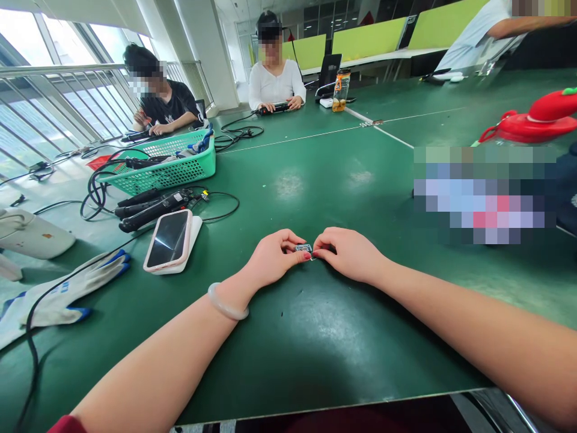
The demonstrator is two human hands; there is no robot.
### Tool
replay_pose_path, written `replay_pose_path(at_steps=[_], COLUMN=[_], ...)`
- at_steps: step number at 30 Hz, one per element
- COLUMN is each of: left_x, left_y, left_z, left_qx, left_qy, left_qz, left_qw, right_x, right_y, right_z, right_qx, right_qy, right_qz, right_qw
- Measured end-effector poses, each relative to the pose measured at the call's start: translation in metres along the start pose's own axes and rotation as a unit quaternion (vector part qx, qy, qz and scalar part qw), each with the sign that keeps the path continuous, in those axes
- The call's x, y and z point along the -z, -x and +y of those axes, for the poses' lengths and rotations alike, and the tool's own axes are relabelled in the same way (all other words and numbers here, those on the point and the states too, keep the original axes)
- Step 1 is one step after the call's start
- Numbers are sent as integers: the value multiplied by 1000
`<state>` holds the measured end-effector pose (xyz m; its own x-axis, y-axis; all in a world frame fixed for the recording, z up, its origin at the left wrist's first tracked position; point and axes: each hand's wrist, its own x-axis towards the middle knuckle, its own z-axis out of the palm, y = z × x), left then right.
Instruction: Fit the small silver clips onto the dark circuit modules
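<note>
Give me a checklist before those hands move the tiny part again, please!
1. Part in left hand: ok, pinched in the fingers.
2. Right hand at the part: ok, fingertips by its right end.
3. Right grip firm: cannot tell, fingers hide it.
4. Phone out of the way: ok, apart from both hands.
5. Glove free of the cable: not ok, it lies across.

Office-type workroom. Lime-green desk partitions [369, 41] line the back; the large green tabletop [333, 162] carries a plastic basket [180, 172], corded black devices [151, 211] and a work glove [67, 296].
</note>
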<state>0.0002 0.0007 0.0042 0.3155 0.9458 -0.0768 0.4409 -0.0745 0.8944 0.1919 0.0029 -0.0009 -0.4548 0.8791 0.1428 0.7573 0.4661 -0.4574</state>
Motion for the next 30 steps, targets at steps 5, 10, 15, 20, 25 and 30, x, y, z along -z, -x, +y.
replay_pose_path(at_steps=[5, 10, 15, 20, 25, 30], left_x=[0, 1, 0, 0, -1, -2], left_y=[-2, -3, -2, -2, -1, 0], left_z=[-5, -6, -2, -1, -4, -4], left_qx=[-15, -11, -9, -9, -8, -9], left_qy=[-4, -15, -43, -58, -53, -42], left_qz=[-2, -7, -3, -3, 0, 5], left_qw=[1000, 1000, 999, 998, 999, 999], right_x=[2, 6, 8, 10, 7, 3], right_y=[4, 6, 4, 3, 2, 3], right_z=[-3, -3, 6, 6, 6, 8], right_qx=[43, 51, 26, -15, -5, -7], right_qy=[-5, -1, 2, 44, 78, 85], right_qz=[-14, -39, -19, -8, 0, 12], right_qw=[999, 998, 999, 999, 997, 996])
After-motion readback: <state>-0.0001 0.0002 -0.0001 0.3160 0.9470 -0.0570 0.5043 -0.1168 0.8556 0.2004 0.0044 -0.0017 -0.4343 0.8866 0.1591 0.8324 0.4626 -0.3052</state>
